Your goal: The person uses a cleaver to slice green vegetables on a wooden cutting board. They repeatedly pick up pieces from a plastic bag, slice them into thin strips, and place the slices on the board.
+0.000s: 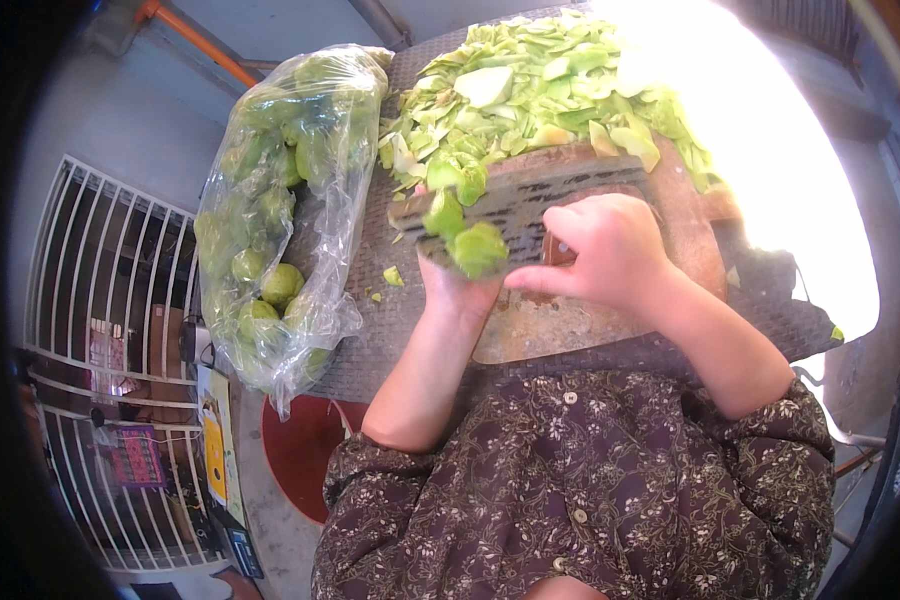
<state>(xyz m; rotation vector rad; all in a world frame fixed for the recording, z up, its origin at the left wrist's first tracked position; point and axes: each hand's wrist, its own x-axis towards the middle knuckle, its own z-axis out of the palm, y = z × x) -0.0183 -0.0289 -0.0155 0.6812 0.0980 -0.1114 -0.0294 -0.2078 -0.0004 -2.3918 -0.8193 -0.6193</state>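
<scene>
My right hand [600, 244] grips the brown handle of a broad-bladed cleaver [529, 206], held tilted above a worn cutting board [555, 334]. Several green fruit pieces [480, 250] lie on or over the blade, some blurred. Mostly hidden beneath the blade is my left hand [457, 289], with only its wrist side and a bit of a fingertip showing; its fingers cannot be made out. A large heap of sliced green fruit [525, 97] lies just beyond the blade and partly on the board's far edge.
At the left, a clear plastic bag [345, 187] holds several whole green fruits [282, 283] on the woven-textured table [390, 330]. Small scraps lie near it. A red container [292, 457] stands below the table's left edge. Strong glare covers the right side.
</scene>
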